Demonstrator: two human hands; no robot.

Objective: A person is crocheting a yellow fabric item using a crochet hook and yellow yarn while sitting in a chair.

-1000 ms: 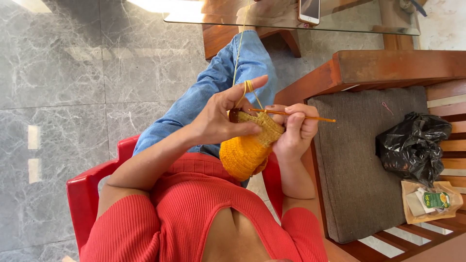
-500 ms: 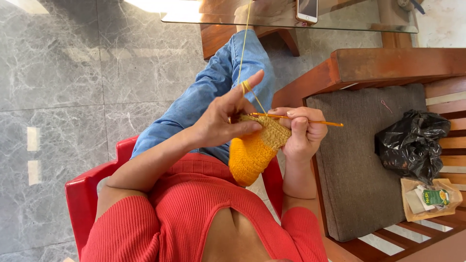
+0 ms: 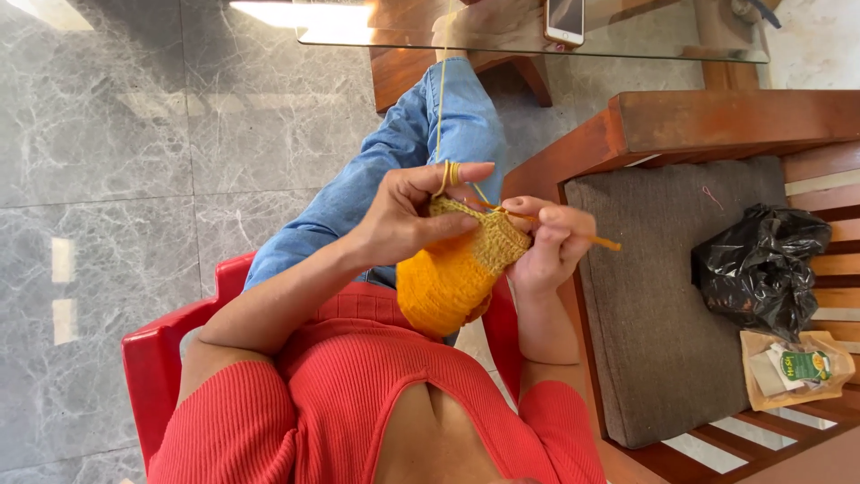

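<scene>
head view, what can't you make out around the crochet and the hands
- Crochet hook: only the tail shows; its tip is hidden behind the right hand and the yellow crochet piece.
- Yarn strand: runs up from the left hand to the top edge; its ball is out of view.
- Phone: cut off by the top edge.
- Black plastic bag: opaque, contents hidden.
- Individual stitches: too small to tell.

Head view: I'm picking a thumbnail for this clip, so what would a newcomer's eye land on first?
Most likely the bright orange-yellow knitted piece at the centre, held between the left hand and the right hand, with a strand of yarn running up from the left forefinger. Next, the red plastic chair at lower left. At right, a black plastic bag lies on the wooden bench's grey cushion.
</scene>
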